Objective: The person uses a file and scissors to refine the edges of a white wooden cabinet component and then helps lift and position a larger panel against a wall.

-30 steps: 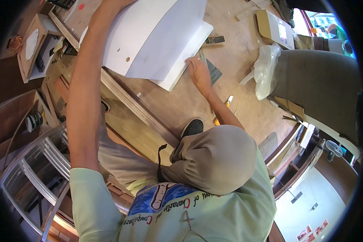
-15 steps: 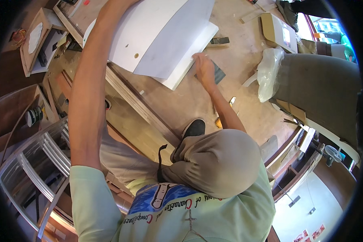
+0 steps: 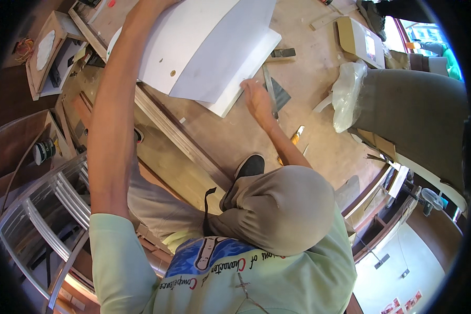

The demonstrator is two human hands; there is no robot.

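Right hand point(image 3: 259, 100) has shifted bodyward along the white board point(image 3: 245, 74).

A printed pale-green shirt point(image 3: 209, 295) tops khaki trousers point(image 3: 285, 209).

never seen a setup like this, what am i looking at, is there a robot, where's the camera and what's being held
There is no robot here: these are a person's own bare hands. The picture comes from a wide fisheye camera worn on the head, looking down, so straight edges bend near the rim.

The left hand is almost wholly cut off at the top edge, so its grip can't be seen. The right hand has its fingertips at the edge of a white board; whether it grips or only touches is unclear.

Around them, on the brown floor, lie a dark flat piece, a yellow tool and a box.
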